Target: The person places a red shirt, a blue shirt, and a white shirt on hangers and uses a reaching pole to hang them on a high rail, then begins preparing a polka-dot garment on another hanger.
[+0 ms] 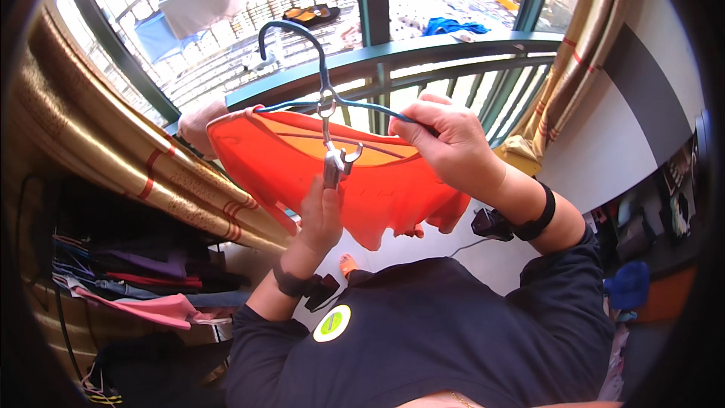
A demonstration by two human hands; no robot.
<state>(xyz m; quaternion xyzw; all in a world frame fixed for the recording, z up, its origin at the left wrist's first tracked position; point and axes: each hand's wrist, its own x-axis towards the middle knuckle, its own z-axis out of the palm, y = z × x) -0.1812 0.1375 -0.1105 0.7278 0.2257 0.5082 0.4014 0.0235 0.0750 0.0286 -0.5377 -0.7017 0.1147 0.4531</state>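
An orange-red garment hangs in front of me on a blue clothes hanger, its hook pointing up. My right hand is closed round the hanger's right arm, at the garment's shoulder. My left hand is closed round the silver-grey metal hook piece in front of the garment. This piece has a curved prong on its right side and reaches up to a small ring at the hanger's neck. Whether it is fastened to the hanger I cannot tell. The garment's lower edge hangs above the floor.
Ahead stands a green window frame with a railing; clothes lie and hang beyond it. Gold curtains hang on both sides. Folded clothes are stacked at the lower left. A dark shelf with items stands on the right.
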